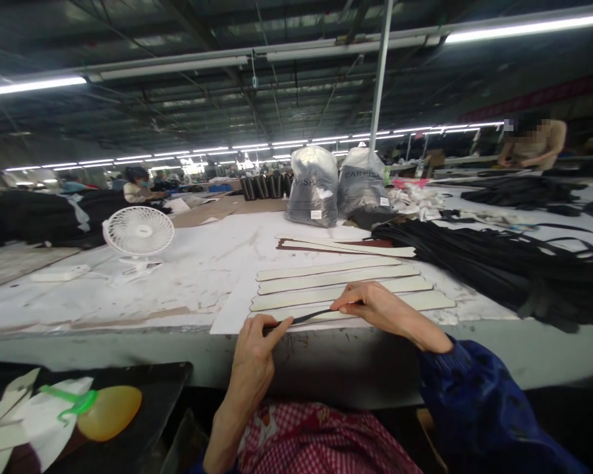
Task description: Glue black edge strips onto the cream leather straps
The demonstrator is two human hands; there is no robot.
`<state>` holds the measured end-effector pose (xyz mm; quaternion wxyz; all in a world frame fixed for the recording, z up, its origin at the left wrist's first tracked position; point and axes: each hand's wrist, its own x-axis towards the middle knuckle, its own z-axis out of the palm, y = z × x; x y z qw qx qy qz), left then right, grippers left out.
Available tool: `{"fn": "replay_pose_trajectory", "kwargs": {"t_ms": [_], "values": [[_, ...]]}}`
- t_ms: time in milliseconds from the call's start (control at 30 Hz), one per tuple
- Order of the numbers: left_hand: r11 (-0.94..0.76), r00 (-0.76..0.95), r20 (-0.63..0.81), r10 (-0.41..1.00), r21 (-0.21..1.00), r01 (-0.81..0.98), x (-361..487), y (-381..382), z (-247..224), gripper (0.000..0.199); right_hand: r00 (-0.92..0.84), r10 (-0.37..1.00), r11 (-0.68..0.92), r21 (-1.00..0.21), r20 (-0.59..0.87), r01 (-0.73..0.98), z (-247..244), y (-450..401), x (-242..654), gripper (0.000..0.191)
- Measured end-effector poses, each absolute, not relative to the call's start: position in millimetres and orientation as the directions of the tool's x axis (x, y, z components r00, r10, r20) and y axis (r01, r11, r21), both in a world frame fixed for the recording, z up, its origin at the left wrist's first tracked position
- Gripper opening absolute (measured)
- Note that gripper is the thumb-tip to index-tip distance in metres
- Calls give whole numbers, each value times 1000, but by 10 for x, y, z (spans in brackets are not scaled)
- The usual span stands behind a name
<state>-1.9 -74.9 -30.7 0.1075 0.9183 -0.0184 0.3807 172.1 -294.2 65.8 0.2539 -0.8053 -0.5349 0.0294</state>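
Between my two hands runs a narrow black strap (312,316), held just above the table's front edge. My left hand (255,342) pinches one end with thumb and fingers. My right hand (370,304) grips the strap farther along, its fingers closed. Right behind and partly under them lie several cream strips (296,301) with dark edges and wavy ends, laid out side by side on white paper (230,308). My right hand hides part of the nearest strips.
Brown and cream strips (346,245) lie farther back. Black straps (494,270) are heaped at right, filled plastic bags (312,187) behind. A small white fan (139,232) stands left. A yellow bottle (111,411) with green nozzle lies on a dark tray at lower left.
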Motion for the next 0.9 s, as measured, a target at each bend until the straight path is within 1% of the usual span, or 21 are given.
{"fn": "replay_pose_trajectory", "kwargs": {"t_ms": [67,167,267,367,500,700,900], "values": [[-985,714,699,31,143,-97,-15,-759,-310,59,453,866,-343,-411,210,845,631,-2972,1733,21],[-989,720,692,44,132,-67,-24,-765,-309,61,479,857,-387,-373,193,843,566,-2997,1741,23],[-992,720,694,0,92,-89,-31,-728,-324,63,483,853,-400,-350,195,847,498,-3015,1751,25],[-993,726,687,-33,59,-101,-28,-676,-348,64,468,852,-386,-322,235,865,435,-3021,1774,29],[-994,731,681,-36,49,-94,-25,-648,-356,67,436,858,-365,-275,272,890,390,-3017,1790,32],[-993,728,684,-46,46,-106,-17,-646,-355,67,434,861,-375,-243,267,894,411,-3034,1750,33],[-990,722,691,-35,77,-122,-20,-638,-345,63,449,860,-404,-216,241,889,434,-3032,1703,32]]}}
